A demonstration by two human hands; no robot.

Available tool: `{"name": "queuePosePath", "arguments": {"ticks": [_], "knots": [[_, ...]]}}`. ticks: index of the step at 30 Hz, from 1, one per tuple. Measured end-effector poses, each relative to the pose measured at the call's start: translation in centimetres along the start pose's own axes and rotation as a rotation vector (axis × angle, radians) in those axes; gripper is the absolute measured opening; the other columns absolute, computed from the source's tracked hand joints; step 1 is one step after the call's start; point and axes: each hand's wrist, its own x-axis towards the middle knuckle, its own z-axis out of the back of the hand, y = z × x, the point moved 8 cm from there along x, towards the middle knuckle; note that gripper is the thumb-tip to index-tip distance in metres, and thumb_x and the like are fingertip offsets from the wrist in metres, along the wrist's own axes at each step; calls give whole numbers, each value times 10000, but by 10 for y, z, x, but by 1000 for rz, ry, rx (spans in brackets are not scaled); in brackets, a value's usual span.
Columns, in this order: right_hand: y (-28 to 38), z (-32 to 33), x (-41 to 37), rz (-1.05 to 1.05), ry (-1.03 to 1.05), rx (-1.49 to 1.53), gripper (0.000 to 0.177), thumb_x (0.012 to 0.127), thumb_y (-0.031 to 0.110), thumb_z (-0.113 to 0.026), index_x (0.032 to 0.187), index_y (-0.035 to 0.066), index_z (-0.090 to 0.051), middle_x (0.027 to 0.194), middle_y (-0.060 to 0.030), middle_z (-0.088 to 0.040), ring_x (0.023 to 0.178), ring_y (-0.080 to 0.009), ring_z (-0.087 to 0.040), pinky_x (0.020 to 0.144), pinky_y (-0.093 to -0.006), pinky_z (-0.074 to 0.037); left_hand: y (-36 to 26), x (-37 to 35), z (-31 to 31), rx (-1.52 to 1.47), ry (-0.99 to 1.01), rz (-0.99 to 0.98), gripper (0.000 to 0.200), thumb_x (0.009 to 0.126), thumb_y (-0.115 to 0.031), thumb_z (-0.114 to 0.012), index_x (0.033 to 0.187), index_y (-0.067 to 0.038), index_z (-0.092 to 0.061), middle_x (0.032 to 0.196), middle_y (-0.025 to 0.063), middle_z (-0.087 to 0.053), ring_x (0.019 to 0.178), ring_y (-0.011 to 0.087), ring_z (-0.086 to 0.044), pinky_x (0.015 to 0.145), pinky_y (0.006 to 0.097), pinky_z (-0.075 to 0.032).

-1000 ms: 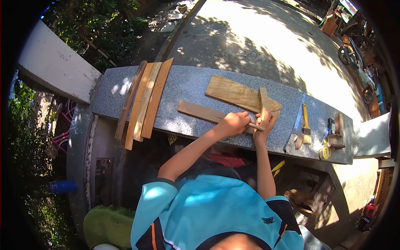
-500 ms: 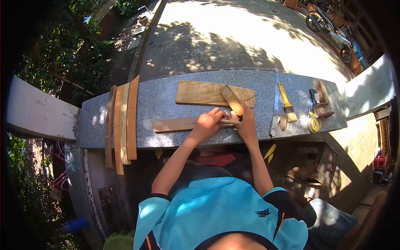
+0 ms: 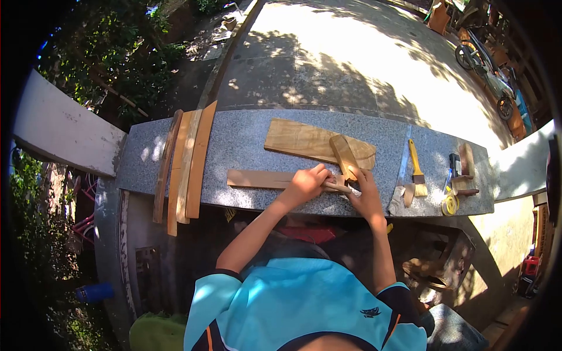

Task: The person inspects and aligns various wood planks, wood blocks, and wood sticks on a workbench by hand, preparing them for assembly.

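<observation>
Wooden stick [image 3: 338, 188] is bridging the two hands in the head view, over the near edge of the grey counter [image 3: 246, 140]. The left hand [image 3: 307, 186] is pinching it with its fingers; the right hand [image 3: 366, 203] is curling at the stick's right end, and I cannot tell whether its fingers are pressing the stick, the wooden block [image 3: 341, 153], or both. One blue container [image 3: 96, 292] is showing beyond the counter's left end; I cannot tell what it is holding. That single block is lying across the right part of one pale board [image 3: 293, 137]. One brown plank [image 3: 254, 178] is lying nearer the person, its right part passing behind the left hand. Four wooden strips [image 3: 201, 164] are resting side by side toward the left, their near ends jutting past the edge. Toward the right, one yellow-handled brush [image 3: 414, 155], one crumpled cloth [image 3: 397, 200] and one yellow roll [image 3: 449, 205] are lying.
</observation>
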Motion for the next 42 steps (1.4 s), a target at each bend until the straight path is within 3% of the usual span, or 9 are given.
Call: {"name": "queuePosePath", "arguments": {"ticks": [4, 6, 8, 9, 13, 16, 23, 35, 42], "knots": [[1, -5, 6, -83, -51, -14, 481, 726, 195, -684, 1134, 61, -467, 1009, -172, -518, 955, -345, -511, 795, -389, -430, 9, 1, 0, -136, -14, 40, 163, 701, -73, -628, 852, -74, -566, 779, 64, -548, 685, 223, -591, 600, 315, -471], [2, -12, 3, -122, -127, -94, 478, 707, 199, -698, 1109, 61, -479, 1042, -165, -486, 949, -331, -497, 787, -396, -426, 29, 5, 3, -550, -86, 130, 111, 775, -121, -621, 833, -55, -552, 693, 17, -521, 631, 115, -524, 586, 269, -414], [14, -10, 4, -141, -209, -271, 487, 701, 193, -702, 1112, 57, -481, 1055, -156, -468, 940, -320, -488, 782, -395, -425, 43, 6, 14, -880, -83, 515, 155, 840, -187, -595, 798, -46, -544, 635, -51, -447, 619, 43, -403, 552, 242, -352], [27, -6, 3, -95, -291, -386, 505, 689, 185, -704, 1127, 62, -484, 1061, -137, -451, 944, -286, -474, 773, -375, -422, 44, 6, 20, -960, -146, 450, 210, 862, -237, -575, 780, -47, -540, 626, -82, -397, 600, 29, -348, 537, 238, -326], [48, -4, 27, -125, -59, 590, 381, 743, 145, -672, 1080, 47, -525, 996, -109, -530, 850, -176, -527, 659, -286, -441, 14, 9, 17, -643, 240, 354, 208, 825, -227, -597, 858, -29, -541, 592, -7, -469, 577, 67, -413, 540, 259, -362], [43, -22, 34, -144, 204, 427, 251, 767, 122, -661, 964, -3, -569, 877, -98, -597, 749, -143, -573, 610, -254, -451, -7, 18, 13, -602, 150, 115, 221, 789, -204, -606, 883, -14, -542, 604, 81, -529, 581, 162, -518, 572, 290, -408], [5, 7, -1, -341, -66, 440, 167, 809, 108, -626, 860, -36, -558, 746, -108, -638, 637, -133, -601, 574, -236, -471, 34, -32, 30, 7, -4, -19, 462, 633, -389, -729, 954, -69, -638, 933, 88, -575, 926, 253, -533, 801, 375, -436], [0, -10, 6, -352, -111, 752, 117, 840, 57, -549, 815, -31, -476, 770, -147, -622, 651, -149, -628, 580, -241, -505, 44, -28, 46, -102, 37, 27, 432, 639, -290, -748, 979, -50, -634, 961, 99, -585, 911, 246, -558, 808, 347, -448], [42, -4, 42, -144, 81, 243, 224, 783, 148, -661, 744, 9, -490, 720, -84, -625, 668, -128, -603, 551, -271, -452, -13, 35, 29, -558, 269, -22, 440, 758, -121, -643, 1179, -65, -528, 967, 116, -635, 876, 234, -619, 775, 345, -481]]}}
